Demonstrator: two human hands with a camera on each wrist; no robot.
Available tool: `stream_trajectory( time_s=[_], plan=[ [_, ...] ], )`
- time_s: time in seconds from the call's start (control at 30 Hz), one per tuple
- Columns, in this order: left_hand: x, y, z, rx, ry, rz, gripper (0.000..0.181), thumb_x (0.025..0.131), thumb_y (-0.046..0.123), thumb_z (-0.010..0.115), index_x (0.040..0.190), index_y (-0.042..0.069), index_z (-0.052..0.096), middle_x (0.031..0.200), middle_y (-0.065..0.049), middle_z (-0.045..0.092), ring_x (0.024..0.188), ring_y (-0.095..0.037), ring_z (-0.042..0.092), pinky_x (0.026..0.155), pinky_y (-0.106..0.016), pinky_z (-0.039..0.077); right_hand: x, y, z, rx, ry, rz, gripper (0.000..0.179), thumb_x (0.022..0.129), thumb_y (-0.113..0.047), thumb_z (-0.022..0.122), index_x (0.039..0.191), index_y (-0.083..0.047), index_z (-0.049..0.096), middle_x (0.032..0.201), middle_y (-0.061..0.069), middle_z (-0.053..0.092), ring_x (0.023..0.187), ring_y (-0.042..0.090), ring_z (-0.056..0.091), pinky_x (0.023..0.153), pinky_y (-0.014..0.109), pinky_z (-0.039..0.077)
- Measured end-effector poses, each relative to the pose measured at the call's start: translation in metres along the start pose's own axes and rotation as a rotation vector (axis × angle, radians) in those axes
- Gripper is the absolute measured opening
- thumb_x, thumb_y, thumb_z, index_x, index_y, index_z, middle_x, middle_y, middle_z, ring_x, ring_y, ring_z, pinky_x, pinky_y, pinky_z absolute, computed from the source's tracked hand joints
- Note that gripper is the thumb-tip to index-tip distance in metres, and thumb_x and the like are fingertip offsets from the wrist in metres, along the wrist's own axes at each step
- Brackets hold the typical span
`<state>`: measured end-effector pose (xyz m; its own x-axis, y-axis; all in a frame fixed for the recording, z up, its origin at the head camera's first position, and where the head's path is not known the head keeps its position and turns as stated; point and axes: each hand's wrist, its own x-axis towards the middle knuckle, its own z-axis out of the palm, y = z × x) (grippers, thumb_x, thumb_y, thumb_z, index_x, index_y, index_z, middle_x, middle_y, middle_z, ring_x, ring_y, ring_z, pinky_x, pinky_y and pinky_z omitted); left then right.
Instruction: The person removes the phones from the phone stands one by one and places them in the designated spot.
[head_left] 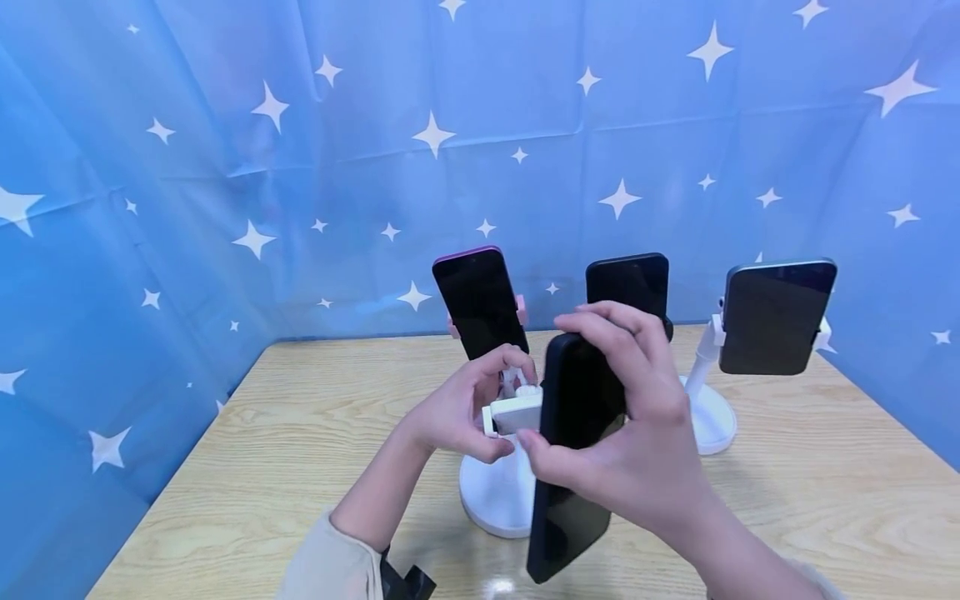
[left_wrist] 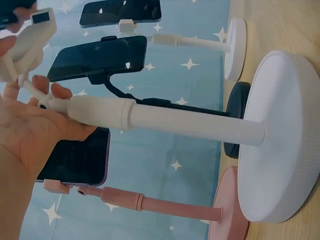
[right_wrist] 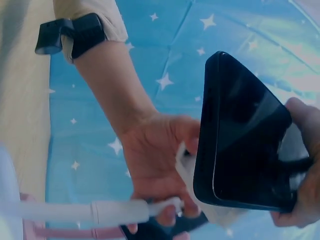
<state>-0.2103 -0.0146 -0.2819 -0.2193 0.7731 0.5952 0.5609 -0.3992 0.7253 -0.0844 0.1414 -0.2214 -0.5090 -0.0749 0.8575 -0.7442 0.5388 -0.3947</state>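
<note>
My left hand (head_left: 450,412) holds a white phone stand (head_left: 495,500) near its top, with fingers curled behind the neck and the thumb by the white clamp (head_left: 517,412). In the left wrist view its post (left_wrist: 195,127) runs from the hand to a round base. My right hand (head_left: 648,433) grips a black smartphone (head_left: 581,392) by its edges, thumb on one side and fingers on the other. The phone is tilted upright at the clamp; whether it sits inside the jaws is hidden behind it. The right wrist view shows the dark phone (right_wrist: 245,140) in front of the left hand.
Behind stand a phone with a purple edge (head_left: 480,300) on a pink stand (left_wrist: 175,210), a dark phone (head_left: 630,279) on a black stand, and at right another phone (head_left: 776,321) on a white stand. A starry blue curtain (head_left: 360,183) backs the wooden table (head_left: 300,433).
</note>
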Motion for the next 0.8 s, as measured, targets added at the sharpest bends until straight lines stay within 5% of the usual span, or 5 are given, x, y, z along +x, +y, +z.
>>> stream_trajectory(
  time_s=[0.2,0.37,0.6,0.8],
  plan=[
    [-0.008,0.009,0.001,0.055,0.069,-0.014,0.048,0.06,0.003,0.058,0.104,0.0,0.039,0.096,-0.014,0.042,0.082,-0.023,0.051,0.069,-0.032,0.044,-0.014,0.006,-0.023,-0.206,-0.071,0.286,0.077,0.053,-0.01,0.085,0.122,-0.017,0.052,0.118,0.001,0.043,0.106,0.017,0.039,0.082,0.04,0.039],
    [-0.018,0.023,-0.008,0.045,0.084,0.035,0.045,0.059,0.004,0.055,0.102,0.002,0.041,0.094,-0.011,0.047,0.084,-0.021,0.052,0.067,-0.032,0.043,-0.029,0.026,-0.032,-0.276,-0.185,0.493,0.072,0.059,-0.02,0.084,0.123,-0.021,0.049,0.115,0.005,0.042,0.1,0.024,0.039,0.074,0.052,0.04],
    [-0.04,0.045,-0.032,0.077,0.144,0.075,0.052,0.054,0.001,0.05,0.105,0.011,0.046,0.089,-0.003,0.044,0.071,-0.016,0.046,0.056,-0.03,0.037,-0.054,0.071,-0.02,-0.295,-0.437,0.656,0.071,0.068,-0.035,0.076,0.127,-0.013,0.045,0.117,0.017,0.042,0.097,0.03,0.046,0.076,0.049,0.042],
    [-0.061,0.051,-0.056,0.126,0.254,0.144,0.058,0.05,-0.003,0.046,0.108,0.004,0.048,0.092,-0.003,0.046,0.069,-0.014,0.046,0.052,-0.029,0.036,-0.077,0.102,-0.004,-0.35,-0.547,0.71,0.073,0.067,-0.036,0.074,0.126,-0.004,0.046,0.117,0.025,0.043,0.091,0.031,0.05,0.072,0.046,0.045]
  ],
)
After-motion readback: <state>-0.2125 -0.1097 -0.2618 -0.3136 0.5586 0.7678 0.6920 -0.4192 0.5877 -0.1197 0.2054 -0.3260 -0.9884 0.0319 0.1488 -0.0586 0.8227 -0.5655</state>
